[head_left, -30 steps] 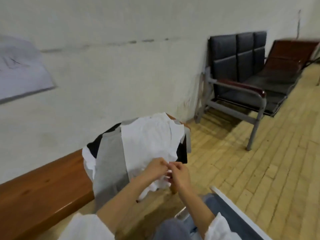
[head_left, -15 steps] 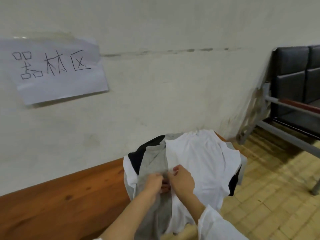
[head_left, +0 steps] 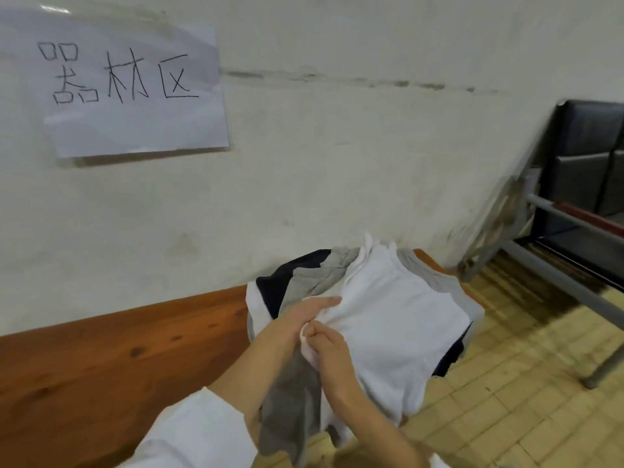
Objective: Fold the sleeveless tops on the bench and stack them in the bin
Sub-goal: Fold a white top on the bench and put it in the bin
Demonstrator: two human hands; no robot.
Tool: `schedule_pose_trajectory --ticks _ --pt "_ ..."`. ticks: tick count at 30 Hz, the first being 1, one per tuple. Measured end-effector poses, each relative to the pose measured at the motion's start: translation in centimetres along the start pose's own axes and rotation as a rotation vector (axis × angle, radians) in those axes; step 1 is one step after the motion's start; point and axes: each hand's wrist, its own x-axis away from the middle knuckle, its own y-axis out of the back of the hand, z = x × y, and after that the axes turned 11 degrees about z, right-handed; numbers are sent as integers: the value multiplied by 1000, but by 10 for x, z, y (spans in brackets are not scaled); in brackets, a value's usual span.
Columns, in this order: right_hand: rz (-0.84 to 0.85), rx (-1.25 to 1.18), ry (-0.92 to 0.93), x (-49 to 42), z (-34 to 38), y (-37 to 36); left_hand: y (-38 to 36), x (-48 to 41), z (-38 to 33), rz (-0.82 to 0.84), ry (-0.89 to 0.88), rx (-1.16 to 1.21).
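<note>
A pile of sleeveless tops lies on the right end of the brown wooden bench. On top is a white top; a grey top hangs off the front edge, and a black top shows at the back left. My left hand grips the white top's left edge with the thumb stretched across the cloth. Just below it, my right hand pinches a bunched fold of the same white edge. The bin is not in view.
A plastered wall runs behind the bench with a paper sign taped to it. A metal-framed row of black padded seats stands at the right over a yellow tiled floor.
The view has swung left and closer to the pile. Both hands have shifted onto the white top's left edge and bunched it up; the bin seen at the lower right has left the view.
</note>
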Motion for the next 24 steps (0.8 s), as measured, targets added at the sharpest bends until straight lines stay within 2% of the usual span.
schedule_pose_trajectory --ticks 1,3,7,9,12,16,18,20,24 --pt "54 49 -63 0 2 -3 4 3 1 -23 8 4" --pt "71 223 -34 -1 3 -5 20 17 2 -77 -6 57" --pt "-173 580 178 3 0 -3 61 50 9 -85 -56 320" --pt "-296 727 258 -1 -1 -5 84 68 14 -81 -69 363" --pt "-377 771 247 -24 1 -11 126 96 23 -66 -91 393" --pt "13 1116 -3 -51 -18 -69 198 127 37 -98 -122 423" --pt "94 1264 -39 -51 -27 -110 230 141 43 -109 -141 431" --pt "205 1318 -22 -46 -29 -159 270 162 48 -148 -150 427" --pt "295 1277 -18 -43 -26 -248 355 220 61 -257 -173 387"
